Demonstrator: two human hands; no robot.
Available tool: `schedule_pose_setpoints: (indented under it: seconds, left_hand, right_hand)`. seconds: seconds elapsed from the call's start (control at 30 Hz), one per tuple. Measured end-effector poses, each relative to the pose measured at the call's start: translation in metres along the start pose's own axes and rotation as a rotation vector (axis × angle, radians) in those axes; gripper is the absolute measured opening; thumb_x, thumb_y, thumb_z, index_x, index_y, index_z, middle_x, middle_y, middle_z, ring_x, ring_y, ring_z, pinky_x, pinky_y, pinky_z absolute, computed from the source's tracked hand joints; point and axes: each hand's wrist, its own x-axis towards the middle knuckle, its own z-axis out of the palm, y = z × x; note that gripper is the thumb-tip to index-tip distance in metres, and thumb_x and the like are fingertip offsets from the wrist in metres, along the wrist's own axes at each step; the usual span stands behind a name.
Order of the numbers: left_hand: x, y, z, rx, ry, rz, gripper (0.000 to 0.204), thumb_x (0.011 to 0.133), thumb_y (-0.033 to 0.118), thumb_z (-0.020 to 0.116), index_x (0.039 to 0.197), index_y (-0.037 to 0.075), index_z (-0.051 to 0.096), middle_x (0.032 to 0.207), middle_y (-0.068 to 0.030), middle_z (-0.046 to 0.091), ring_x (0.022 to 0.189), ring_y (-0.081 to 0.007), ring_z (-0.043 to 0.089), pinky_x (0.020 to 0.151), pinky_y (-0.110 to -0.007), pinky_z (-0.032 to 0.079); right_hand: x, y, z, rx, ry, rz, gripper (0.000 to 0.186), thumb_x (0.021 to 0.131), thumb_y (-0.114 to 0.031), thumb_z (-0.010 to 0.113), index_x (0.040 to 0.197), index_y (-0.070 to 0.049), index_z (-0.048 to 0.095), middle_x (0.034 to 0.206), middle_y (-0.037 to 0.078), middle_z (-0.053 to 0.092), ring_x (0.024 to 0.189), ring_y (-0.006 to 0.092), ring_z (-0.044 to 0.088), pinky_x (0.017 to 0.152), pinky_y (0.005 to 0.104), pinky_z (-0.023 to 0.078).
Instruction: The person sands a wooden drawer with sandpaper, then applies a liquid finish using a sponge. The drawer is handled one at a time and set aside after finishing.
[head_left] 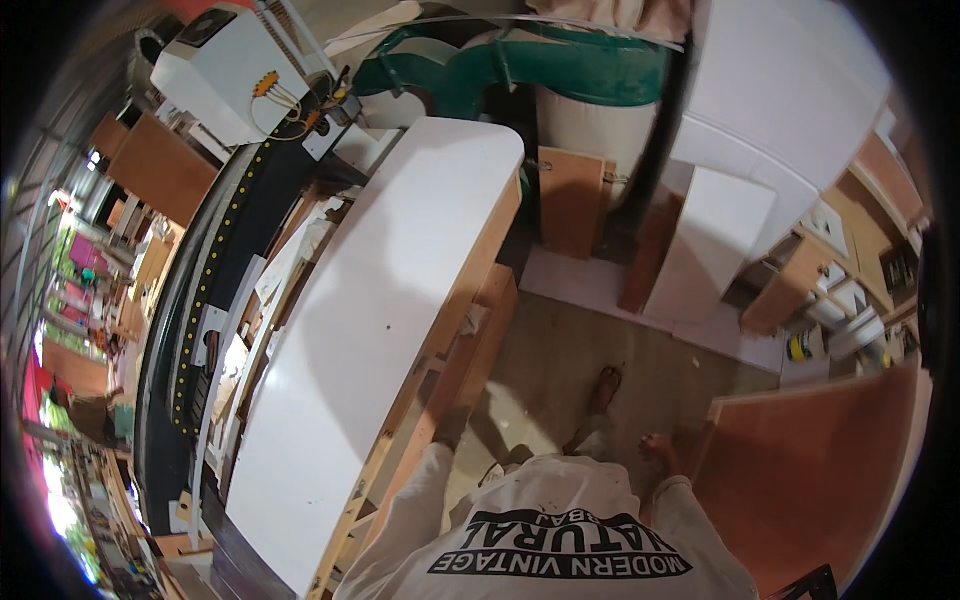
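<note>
My left hand (pixel 453 428) hangs low beside the white-topped table (pixel 350 330), next to the brown wooden boards (pixel 440 410) along the table's side. Its fingers are dark and hard to make out, so whether it touches the boards does not show. On the other side of my body, my right hand (pixel 660 450) hangs over the floor with its fingers loosely apart and nothing in them. Just right of that hand stands a large brown panel (pixel 800 470). One of my feet (pixel 606 386) shows ahead on the floor.
A black machine rail (pixel 215 260) with yellow dots runs beyond the table, with a white machine box (pixel 225 75) at its far end. Green ducting (pixel 580 70) stands ahead. White panels (pixel 715 240) and a brown cabinet piece (pixel 572 205) stand at the right.
</note>
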Motion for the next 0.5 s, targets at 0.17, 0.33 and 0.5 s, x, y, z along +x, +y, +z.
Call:
schedule_pose_setpoints:
  seconds: [0.17,0.33,0.5]
  left_hand:
    - [0.001,0.037,0.019,0.112,0.192,-0.162,0.052,0.1,0.048,0.055,0.113,0.001,0.072,0.112,-0.0153,0.076,0.103,-0.035,0.07,0.09,-0.046,0.05]
    - [0.013,0.123,0.017,-0.557,1.133,0.101,0.043,0.102,0.034,0.061,0.136,0.008,0.065,0.138,-0.0206,0.065,0.123,-0.0383,0.063,0.102,-0.044,0.051]
    - [0.041,0.203,-0.028,-1.136,1.391,0.066,0.084,0.094,0.032,0.078,0.16,0.004,0.034,0.147,-0.0212,0.053,0.131,-0.0324,0.053,0.106,-0.04,0.047]
  right_hand:
    - [0.09,-0.12,-0.044,-0.205,-0.147,-0.012,0.03,0.101,-0.032,0.062,0.113,-0.004,0.063,0.099,0.011,0.068,0.084,0.0251,0.068,0.068,0.0404,0.057]
    - [0.166,-0.318,-0.013,-0.22,-0.311,-0.149,0.026,0.103,-0.031,0.061,0.113,-0.007,0.062,0.099,0.009,0.066,0.086,0.0237,0.067,0.071,0.0395,0.056]
    - [0.202,-0.527,0.099,-0.123,-0.512,-0.325,0.04,0.105,-0.038,0.059,0.131,-0.008,0.056,0.111,0.009,0.063,0.095,0.0223,0.063,0.084,0.0417,0.052]
